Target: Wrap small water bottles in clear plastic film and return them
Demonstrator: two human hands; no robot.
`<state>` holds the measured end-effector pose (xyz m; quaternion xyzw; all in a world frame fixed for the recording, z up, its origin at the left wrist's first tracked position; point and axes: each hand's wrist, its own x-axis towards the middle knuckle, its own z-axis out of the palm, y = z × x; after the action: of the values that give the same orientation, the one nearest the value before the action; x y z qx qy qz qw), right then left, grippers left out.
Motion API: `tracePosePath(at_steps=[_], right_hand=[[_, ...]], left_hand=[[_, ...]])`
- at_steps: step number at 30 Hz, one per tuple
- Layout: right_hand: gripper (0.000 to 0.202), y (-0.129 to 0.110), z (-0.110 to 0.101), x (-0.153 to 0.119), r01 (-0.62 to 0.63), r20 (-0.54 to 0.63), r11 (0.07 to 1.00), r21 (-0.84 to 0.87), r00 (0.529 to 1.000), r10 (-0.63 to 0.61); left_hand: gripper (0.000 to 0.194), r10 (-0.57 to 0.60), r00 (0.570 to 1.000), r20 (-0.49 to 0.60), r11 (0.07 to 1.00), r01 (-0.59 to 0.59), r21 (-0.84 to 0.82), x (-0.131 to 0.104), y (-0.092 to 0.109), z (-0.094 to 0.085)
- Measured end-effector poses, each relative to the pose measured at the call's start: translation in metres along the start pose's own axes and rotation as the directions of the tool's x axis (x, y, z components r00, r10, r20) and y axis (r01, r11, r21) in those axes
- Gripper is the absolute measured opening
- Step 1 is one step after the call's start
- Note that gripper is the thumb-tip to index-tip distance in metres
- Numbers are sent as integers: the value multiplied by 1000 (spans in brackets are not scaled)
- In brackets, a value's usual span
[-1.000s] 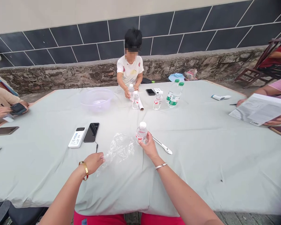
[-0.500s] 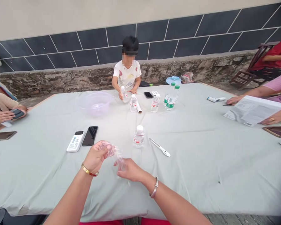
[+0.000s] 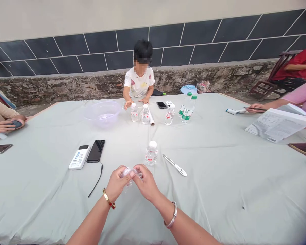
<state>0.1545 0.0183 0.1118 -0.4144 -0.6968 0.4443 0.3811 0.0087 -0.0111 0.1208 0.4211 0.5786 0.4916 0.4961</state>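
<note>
Crumpled clear plastic film (image 3: 130, 173) is bunched between my two hands, above the near part of the table. My left hand (image 3: 118, 181), with a gold bracelet at the wrist, pinches its left side. On the other side my right hand (image 3: 146, 182), below which sits a silver bangle, grips it with thumb and fingers. Just beyond my hands a small water bottle (image 3: 151, 153) with a white cap stands upright. A white utility knife (image 3: 174, 165) lies to the right of that bottle. A black phone (image 3: 96, 151) and a white power bank (image 3: 79, 158) rest to the left.
A person (image 3: 139, 80) sits across the table, near two small bottles, a film roll (image 3: 151, 119) and a translucent purple basin (image 3: 102, 114). Another small bottle (image 3: 169, 115) and two green-capped bottles (image 3: 188, 110) stand right of them. At right, someone holds papers (image 3: 279, 124).
My hands have come together, gathering the stretched film into a bunch. The person opposite has let go of a small bottle, which now stands on the table.
</note>
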Motion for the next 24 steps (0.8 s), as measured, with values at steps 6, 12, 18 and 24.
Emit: tracePosePath(at_steps=[6,12,18,24], right_hand=[[28,28,-40,-2,-33,-226,998,-52,974,21],[69,87,-64,23,-309,-306,913,-265,925,224],[51,101,-46,50,-342,-250,879,-333,931,267],[62,115,-46,112,-385,-332,873,-299,900,283]], left_hand=[[36,-228,949,-216,897,119,-425,8,1,-12],[64,-334,908,-253,855,178,-487,9,-10,-23],[35,-343,937,-73,747,225,-625,8,-20,-23],[15,-283,957,59,718,252,-649,9,-26,-18]])
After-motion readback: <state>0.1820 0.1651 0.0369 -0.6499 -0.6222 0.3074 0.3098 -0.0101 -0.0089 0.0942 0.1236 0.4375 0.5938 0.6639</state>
